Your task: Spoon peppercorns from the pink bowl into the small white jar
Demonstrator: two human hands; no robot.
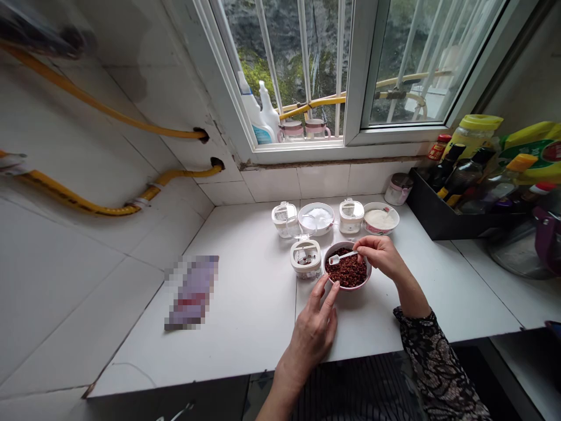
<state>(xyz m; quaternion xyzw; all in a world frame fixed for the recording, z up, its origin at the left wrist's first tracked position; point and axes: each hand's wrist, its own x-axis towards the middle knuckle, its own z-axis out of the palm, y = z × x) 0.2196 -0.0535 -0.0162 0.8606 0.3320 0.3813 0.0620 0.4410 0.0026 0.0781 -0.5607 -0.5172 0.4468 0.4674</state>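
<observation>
A bowl [369, 278] full of dark reddish-brown peppercorn-like grains stands on the white counter. My right hand [377, 252] pinches the handle of a small white spoon [335, 259], its scoop end over the grains. My left hand [316, 318] rests at the bowl's near left side, fingers stretched out and fingertips at the rim. Left of the bowl sits a clear seasoning jar [305, 269] with a pale rim and a few dark grains inside.
Behind stand two more clear jars [284, 221] [351, 217], a bowl of white powder [316, 218] and a bowl of pale grains [381, 219]. A black bottle box [432, 219] is at right. A purple packet [193, 292], blurred out, lies at left. Yellow pipes [87, 202] run along the left wall.
</observation>
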